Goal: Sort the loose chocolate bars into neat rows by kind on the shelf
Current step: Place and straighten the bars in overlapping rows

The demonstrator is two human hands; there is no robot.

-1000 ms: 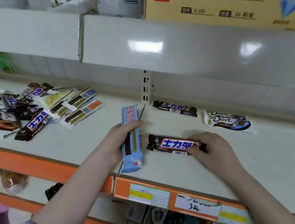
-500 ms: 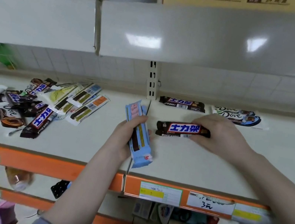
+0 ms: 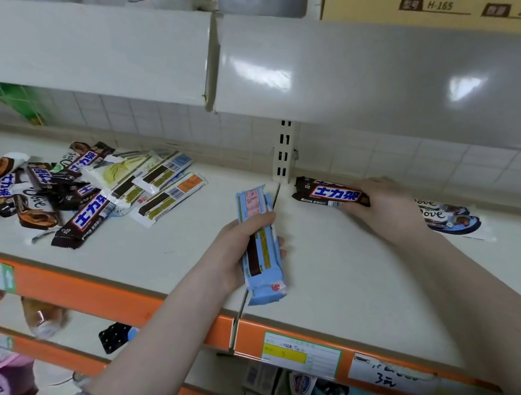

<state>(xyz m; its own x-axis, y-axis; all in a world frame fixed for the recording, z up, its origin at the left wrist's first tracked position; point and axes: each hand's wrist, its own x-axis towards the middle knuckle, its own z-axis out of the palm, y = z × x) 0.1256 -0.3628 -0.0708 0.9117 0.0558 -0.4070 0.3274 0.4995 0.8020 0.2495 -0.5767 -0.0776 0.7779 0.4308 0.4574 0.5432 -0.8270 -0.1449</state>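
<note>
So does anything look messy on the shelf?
Yes. The pile of bars on the shelf's left side lies jumbled: kinds mixed, overlapping, pointing every way. Nothing looks spilled or torn.

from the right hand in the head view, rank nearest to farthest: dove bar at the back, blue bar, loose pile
1. Dove bar: at the back, just right of the right hand.
2. Blue bar: mid-shelf, gripped by the left hand.
3. Loose pile: far left of the shelf.
</note>
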